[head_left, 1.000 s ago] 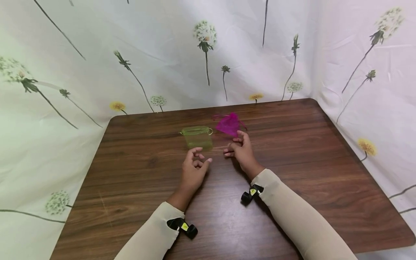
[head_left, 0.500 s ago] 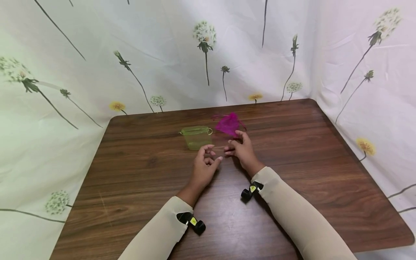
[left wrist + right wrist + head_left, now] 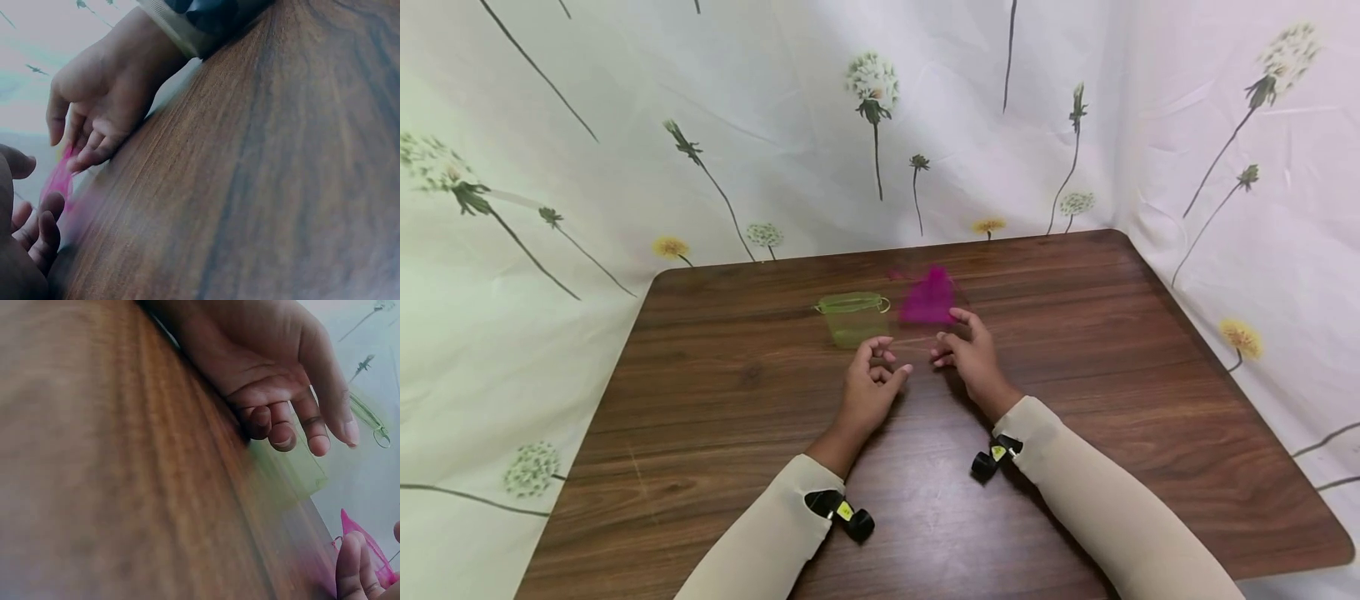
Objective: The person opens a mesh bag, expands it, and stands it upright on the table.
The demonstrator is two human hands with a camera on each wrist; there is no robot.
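Observation:
A sheer green drawstring pouch (image 3: 852, 320) lies flat on the wooden table (image 3: 737, 433), its cord loops out at both sides of the top. To its right lies a magenta drawstring pouch (image 3: 928, 302), slightly blurred, with its gathered neck toward the wall. My left hand (image 3: 867, 387) is at the green pouch's lower right corner, fingers loosely bent, holding nothing. My right hand (image 3: 976, 362) has its index fingertip at the magenta pouch's lower right corner; its other fingers are relaxed. In the right wrist view the magenta pouch (image 3: 369, 550) shows behind the right fingers (image 3: 349, 559).
White cloth with printed dandelions (image 3: 872, 83) hangs behind the table and along its sides. Each beige sleeve carries a small black wrist camera, one on the left wrist (image 3: 842, 512) and one on the right wrist (image 3: 996, 457).
My left hand has shifted right along the green pouch's lower edge. My right hand has drawn slightly right and nearer; the magenta pouch has turned straighter and slid a little nearer.

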